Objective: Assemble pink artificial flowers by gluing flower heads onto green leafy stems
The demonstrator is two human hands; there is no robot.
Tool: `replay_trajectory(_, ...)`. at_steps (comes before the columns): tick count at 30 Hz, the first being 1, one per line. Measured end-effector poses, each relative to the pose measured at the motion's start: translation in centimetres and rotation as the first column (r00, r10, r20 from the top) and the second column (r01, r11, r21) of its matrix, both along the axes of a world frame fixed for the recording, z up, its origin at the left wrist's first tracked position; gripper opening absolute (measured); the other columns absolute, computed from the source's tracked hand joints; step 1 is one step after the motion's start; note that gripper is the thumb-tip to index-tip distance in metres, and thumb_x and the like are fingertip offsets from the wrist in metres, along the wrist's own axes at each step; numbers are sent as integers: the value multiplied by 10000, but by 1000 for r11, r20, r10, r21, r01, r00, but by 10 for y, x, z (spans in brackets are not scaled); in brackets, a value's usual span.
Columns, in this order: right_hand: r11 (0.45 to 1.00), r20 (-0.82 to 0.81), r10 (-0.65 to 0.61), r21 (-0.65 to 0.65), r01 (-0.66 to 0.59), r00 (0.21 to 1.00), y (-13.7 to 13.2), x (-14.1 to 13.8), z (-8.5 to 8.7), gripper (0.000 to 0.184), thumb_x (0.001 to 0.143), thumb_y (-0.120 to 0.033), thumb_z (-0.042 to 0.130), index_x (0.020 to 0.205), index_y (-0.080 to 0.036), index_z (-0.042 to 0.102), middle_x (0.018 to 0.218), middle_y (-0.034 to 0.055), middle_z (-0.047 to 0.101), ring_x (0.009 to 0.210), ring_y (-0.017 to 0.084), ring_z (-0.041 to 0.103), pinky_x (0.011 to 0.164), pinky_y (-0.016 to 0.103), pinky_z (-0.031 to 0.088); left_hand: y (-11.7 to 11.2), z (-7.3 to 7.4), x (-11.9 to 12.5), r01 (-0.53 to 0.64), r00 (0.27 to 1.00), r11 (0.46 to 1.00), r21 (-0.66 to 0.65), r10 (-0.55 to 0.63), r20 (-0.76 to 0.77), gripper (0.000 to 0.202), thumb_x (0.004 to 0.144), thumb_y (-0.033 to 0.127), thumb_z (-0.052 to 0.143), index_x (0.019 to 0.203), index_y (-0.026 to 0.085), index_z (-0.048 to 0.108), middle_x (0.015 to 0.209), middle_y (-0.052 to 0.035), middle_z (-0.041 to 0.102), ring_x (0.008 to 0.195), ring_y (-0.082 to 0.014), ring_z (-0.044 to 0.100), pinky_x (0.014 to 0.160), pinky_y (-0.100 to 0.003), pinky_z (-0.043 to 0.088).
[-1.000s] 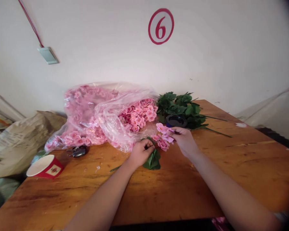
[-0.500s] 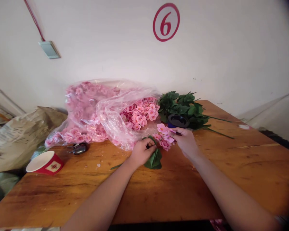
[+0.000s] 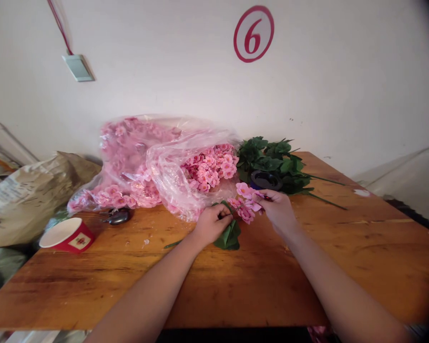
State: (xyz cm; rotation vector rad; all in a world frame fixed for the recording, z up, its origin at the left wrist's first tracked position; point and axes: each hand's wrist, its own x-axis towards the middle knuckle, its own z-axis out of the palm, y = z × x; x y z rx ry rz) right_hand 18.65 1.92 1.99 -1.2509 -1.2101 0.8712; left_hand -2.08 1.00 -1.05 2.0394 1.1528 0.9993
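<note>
My left hand [image 3: 214, 222] is closed around a green leafy artificial stem [image 3: 229, 237], whose leaves hang below the fingers and whose stalk end pokes out to the left under my wrist. Just to the right, my right hand [image 3: 278, 209] pinches a small cluster of pink artificial flowers [image 3: 246, 204] at its right side. The blossoms sit close beside the leaves. My fingers partly hide where the flowers and the stem meet, so I cannot tell whether they are joined.
Behind my hands lies a clear plastic bag [image 3: 164, 166] of pink flowers [image 3: 212, 166]. Green leaf stems [image 3: 271, 155] and a dark round tape-like roll [image 3: 265, 180] are at the back right. A red paper cup [image 3: 79, 237] and a black object [image 3: 118, 216] stand left on the wooden table [image 3: 257, 290].
The view has shifted slightly. Both hands keep their holds, and the pink flower cluster stays next to the leaves with barely any movement.
</note>
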Motion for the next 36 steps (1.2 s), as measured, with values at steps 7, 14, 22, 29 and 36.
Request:
replay_trajectory(7, 1000, 29, 11, -8, -11, 1000, 0, 0, -2, 385, 661, -501, 731, 833, -157, 715, 560, -3, 606, 426, 110, 469, 417, 245, 364, 0, -1, 0, 21, 1000, 1000, 8, -21, 15, 93, 819, 234, 565, 757, 173, 598, 691, 14, 599, 644, -121, 531, 600, -230, 384)
replay_trajectory(14, 998, -25, 41, -35, -42, 999, -2, -4, -5, 377, 656, -492, 743, 831, -161, 708, 546, -4, 607, 421, 116, 482, 423, 252, 371, 0, 1, 0, 33, 999, 999, 9, -33, 20, 91, 820, 214, 552, 750, 175, 595, 700, 12, 603, 653, -123, 529, 608, -228, 380)
replay_trajectory(22, 995, -155, 47, -84, -60, 987, -3, -8, -2, 362, 611, -456, 782, 794, -157, 693, 527, -21, 579, 419, 102, 468, 424, 248, 373, 0, 1, 0, 32, 999, 999, -5, -32, 32, 107, 828, 232, 556, 744, 175, 590, 688, 17, 599, 645, -122, 538, 603, -229, 384)
replay_trajectory(29, 997, -166, 17, -72, -30, 986, -1, -4, 0, 344, 610, -447, 783, 770, -158, 686, 556, -14, 589, 432, 97, 458, 425, 250, 374, 1, 2, 0, 38, 999, 999, -15, -37, 32, 113, 828, 240, 558, 743, 173, 591, 688, 15, 598, 640, -119, 533, 598, -228, 381)
replay_trajectory(36, 996, -156, 44, -70, -56, 987, -3, -5, -1, 321, 637, -424, 773, 776, -150, 679, 516, -25, 567, 415, 93, 454, 418, 239, 348, 1, 1, 0, 45, 998, 999, -11, -45, 36, 110, 831, 238, 558, 746, 176, 590, 686, 19, 596, 637, -115, 527, 595, -225, 381)
